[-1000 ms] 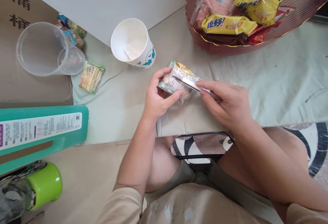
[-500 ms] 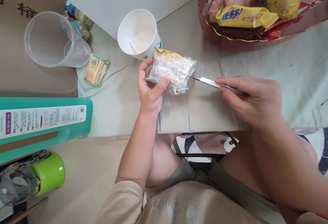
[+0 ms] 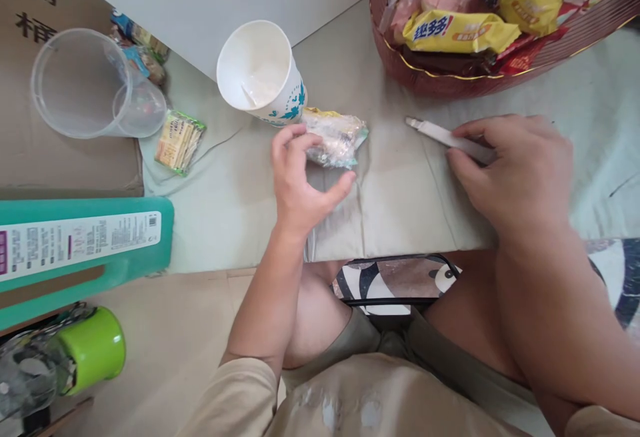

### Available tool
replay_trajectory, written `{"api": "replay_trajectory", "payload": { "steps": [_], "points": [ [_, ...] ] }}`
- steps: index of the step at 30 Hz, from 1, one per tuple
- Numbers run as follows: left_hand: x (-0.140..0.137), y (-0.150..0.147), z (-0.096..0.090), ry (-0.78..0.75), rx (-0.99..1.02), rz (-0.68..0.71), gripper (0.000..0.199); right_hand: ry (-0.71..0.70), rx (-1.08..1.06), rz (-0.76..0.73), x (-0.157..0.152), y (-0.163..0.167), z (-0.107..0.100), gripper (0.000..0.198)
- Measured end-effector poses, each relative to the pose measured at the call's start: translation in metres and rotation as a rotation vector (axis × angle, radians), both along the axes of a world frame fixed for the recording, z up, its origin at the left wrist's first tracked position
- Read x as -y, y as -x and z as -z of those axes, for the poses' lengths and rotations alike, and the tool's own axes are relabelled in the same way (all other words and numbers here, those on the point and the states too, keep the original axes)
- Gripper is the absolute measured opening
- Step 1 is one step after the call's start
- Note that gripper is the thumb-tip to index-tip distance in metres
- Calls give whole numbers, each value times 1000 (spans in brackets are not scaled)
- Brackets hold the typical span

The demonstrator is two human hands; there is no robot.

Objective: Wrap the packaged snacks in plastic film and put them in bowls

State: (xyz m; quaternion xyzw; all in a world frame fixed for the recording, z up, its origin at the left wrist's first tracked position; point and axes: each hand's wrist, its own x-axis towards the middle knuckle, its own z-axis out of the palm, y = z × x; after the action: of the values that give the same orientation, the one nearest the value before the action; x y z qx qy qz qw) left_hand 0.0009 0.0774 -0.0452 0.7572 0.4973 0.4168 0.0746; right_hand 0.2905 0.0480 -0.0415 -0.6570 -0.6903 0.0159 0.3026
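packet (image 3: 340, 140): beside cup (image 3: 290, 98), one o'clock from left hand (image 3: 303, 194)
left hand: spread apart
right hand (image 3: 523, 174): clamped on cutter (image 3: 436, 132)
cutter: seemingly at setting-down step; next, presumably calls for loosening right grip

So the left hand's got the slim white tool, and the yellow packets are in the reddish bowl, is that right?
Not quite: the head view shows the slim white tool in the right hand, not the left hand, which is open by the clear-wrapped packet. The yellow packets are in the reddish bowl, as you say.
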Motion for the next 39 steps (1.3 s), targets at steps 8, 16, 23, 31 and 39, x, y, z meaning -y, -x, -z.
{"api": "replay_trajectory", "payload": {
  "steps": [8,16,23,31,39],
  "points": [
    [2,-2,-2,63,15,-22,39,-297,-35,15,-4,6,7,11],
    [0,-9,-4,98,198,-19,20,-408,-85,-101,0,25,-6,7],
    [6,-20,-13,253,534,94,35,-81,-271,-283,15,50,-20,14],
    [7,-16,-12,461,776,49,35,15,-334,-484,17,56,-11,34],
    [10,-17,-14,370,350,188,32,35,-342,-576,16,57,-12,41]
  ]
}}
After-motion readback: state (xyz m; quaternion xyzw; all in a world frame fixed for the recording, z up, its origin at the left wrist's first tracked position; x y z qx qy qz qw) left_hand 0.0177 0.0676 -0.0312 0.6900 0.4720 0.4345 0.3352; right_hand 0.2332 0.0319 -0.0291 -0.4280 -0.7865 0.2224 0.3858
